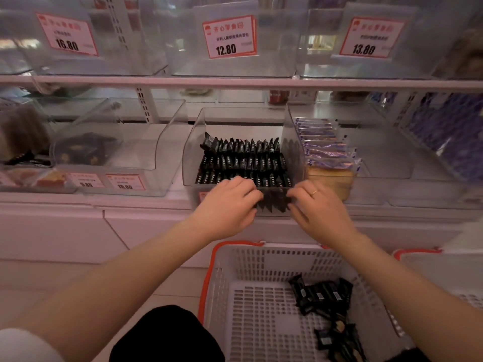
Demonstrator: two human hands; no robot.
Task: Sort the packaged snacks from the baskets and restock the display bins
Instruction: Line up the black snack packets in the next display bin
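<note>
The display bin sits on the lower shelf, with rows of snack packets standing in it, one row behind another. Both hands meet at its front edge, the left hand left of the right hand, a row of packets between them. Below stands a basket with loose packets in its right part.

display bin: clear glossy plastic | basket: white perforated plastic | snack packets: black glossy film

left hand: forearm extended, fingers curled, pinching; right hand: forearm extended, fingers curled, pinching
</note>
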